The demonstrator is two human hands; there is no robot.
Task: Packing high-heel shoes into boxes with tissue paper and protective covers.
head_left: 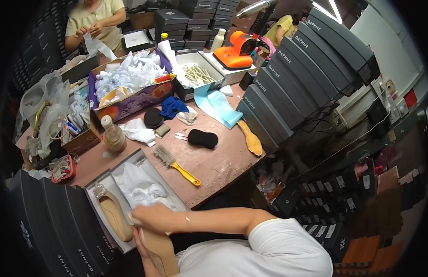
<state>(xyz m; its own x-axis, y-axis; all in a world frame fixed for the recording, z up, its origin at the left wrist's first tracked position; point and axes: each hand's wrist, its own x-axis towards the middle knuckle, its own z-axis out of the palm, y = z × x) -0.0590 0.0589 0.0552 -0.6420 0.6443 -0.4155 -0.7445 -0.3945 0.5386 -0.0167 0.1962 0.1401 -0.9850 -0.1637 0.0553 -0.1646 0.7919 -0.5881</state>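
A beige shoe is in my left hand, whose fingers wrap along its left side, close to my body. My right hand, slightly blurred, is curled closed over the far end of that shoe; what its fingers pinch, if anything, is hidden. Just beyond, an open grey shoebox holds a matching beige flat shoe with a sparkling square buckle. White tissue paper fills the box part beside it.
Around are a yellow-handled brush, a black sponge, a bottle and a purple carton of crumpled paper. Dark shoebox stacks rise at right and left. A person works across the table.
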